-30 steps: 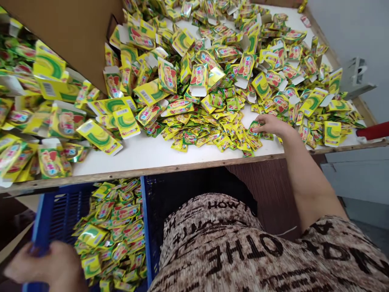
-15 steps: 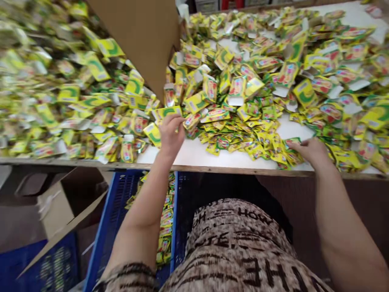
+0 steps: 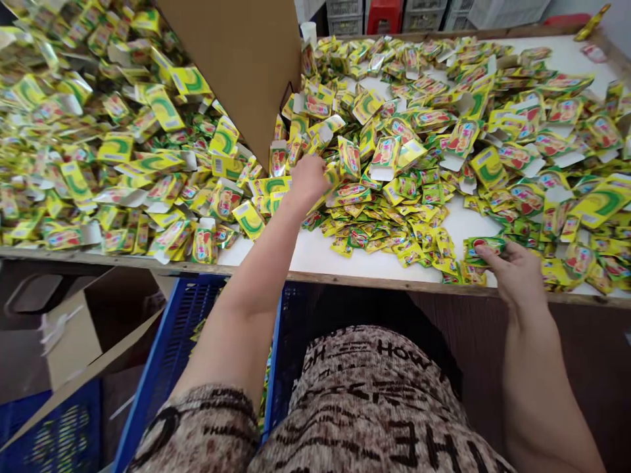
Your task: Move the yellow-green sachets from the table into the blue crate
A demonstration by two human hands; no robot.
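Observation:
My left hand (image 3: 309,182) reaches into a heap of small yellow and green cardboard boxes (image 3: 349,157), near the lower corner of a brown cardboard sheet. Its fingers are curled; a blurred yellow piece shows beside them, but what they grip is hidden. At the table's front edge, my right hand (image 3: 518,269) pinches a small green and red packet (image 3: 484,247) between thumb and fingers. Flat yellow sachets (image 3: 374,230) lie piled between the two hands. Many of the boxes have white end flaps standing open.
The brown cardboard sheet (image 3: 241,59) stands upright between two heaps on the white table (image 3: 340,263). Below the front edge are a blue crate (image 3: 148,387) holding sachets and an open carton (image 3: 73,341). Grey crates (image 3: 345,16) and a red stool (image 3: 384,16) stand behind.
My left hand has moved away from me and to the right, deeper into the boxes. My right hand has shifted slightly down and right, and the green packet shows more fully under its thumb.

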